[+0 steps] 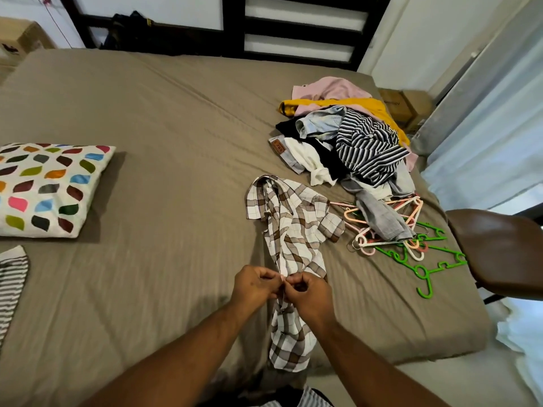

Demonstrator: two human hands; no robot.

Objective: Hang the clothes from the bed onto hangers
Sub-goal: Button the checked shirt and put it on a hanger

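A brown and white checked shirt (293,227) lies stretched along the bed (164,118), its lower end hanging over the near edge. My left hand (255,284) and my right hand (307,292) meet at the shirt's front edge and both pinch the fabric with curled fingers. A heap of clothes (349,139) sits at the right, with a black and white striped top uppermost. Pink, white and green hangers (408,245) lie tangled at the heap's near end, partly under a grey garment.
A white pillow (47,186) with coloured leaf shapes lies at the left. A striped cloth (11,286) shows at the left edge. A brown chair (505,251) stands close to the bed's right side. Cardboard boxes (408,107) sit beyond the heap.
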